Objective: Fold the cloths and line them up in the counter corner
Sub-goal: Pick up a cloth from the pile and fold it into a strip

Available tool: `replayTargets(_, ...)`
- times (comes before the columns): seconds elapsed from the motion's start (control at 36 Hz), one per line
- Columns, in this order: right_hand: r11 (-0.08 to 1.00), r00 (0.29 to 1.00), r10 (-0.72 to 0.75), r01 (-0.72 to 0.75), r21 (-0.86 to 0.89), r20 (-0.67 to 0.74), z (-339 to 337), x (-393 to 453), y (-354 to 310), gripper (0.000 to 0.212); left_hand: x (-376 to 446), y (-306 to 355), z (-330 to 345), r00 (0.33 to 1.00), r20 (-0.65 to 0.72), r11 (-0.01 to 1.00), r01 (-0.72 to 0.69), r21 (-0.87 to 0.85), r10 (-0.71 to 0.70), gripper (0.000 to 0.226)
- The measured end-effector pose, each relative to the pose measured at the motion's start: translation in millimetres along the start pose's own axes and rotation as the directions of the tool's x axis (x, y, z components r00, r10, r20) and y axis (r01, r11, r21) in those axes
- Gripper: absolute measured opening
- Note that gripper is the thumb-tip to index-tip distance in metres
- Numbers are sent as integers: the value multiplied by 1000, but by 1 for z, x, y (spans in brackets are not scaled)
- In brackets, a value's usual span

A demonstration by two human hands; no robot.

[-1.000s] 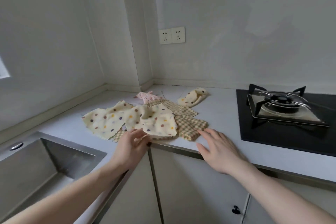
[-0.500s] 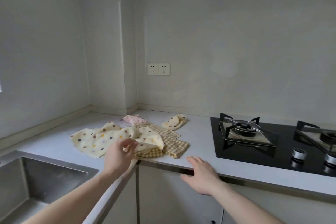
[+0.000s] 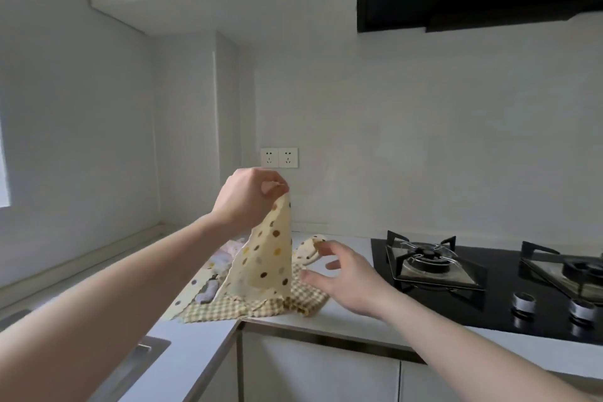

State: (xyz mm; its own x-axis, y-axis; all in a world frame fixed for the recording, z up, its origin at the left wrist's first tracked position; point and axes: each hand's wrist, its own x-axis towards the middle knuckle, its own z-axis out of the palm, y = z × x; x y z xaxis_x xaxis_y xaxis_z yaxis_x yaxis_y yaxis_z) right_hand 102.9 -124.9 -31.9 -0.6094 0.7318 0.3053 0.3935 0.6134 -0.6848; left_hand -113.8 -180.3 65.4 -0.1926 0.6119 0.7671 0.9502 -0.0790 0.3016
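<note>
I lifted a dotted cloth by one corner.

My left hand (image 3: pixel 249 197) pinched the top corner of the dotted cloth (image 3: pixel 266 263), which hung straight down onto the checked cloth (image 3: pixel 261 303) at the counter (image 3: pixel 352 323) edge. My right hand (image 3: pixel 346 277), fingers spread and holding nothing, hovered just right of the hanging edge, the nearer hand to take it.

Left hand (image 3: pixel 249 197) has lifted dotted cloth (image 3: pixel 266 263) up.
</note>
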Motion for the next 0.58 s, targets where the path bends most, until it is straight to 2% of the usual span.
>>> replayTargets(0.08, 997, 1000, -3, 5, 78, -18, -14, -6, -14, 66, 8, 24, -4, 999, 51, 1000, -20, 24, 19, 6)
replayTargets(0.25, 995, 999, 10, -5, 102, -50, -38, -22, -27, 51, 4, 65, 4, 987, 154, 999, -34, -15, 36, 8)
replayTargets(0.39, 998, 988, 62, -61, 7, -145, -54, -30, -15, 39, 0, 90, 15, 973, 223, 992, -31, -122, 58, 12)
replayTargets(0.5, 982, 987, 70, -93, -163, -146, -68, -35, 6, 10, -1, 104, 20, 964, 255, 980, -19, -198, 70, 12)
replayTargets(0.58, 965, 985, 105, -134, -224, -134, -78, -39, 20, 12, 0, 111, 21, 963, 259, 974, -12, -225, 72, 15)
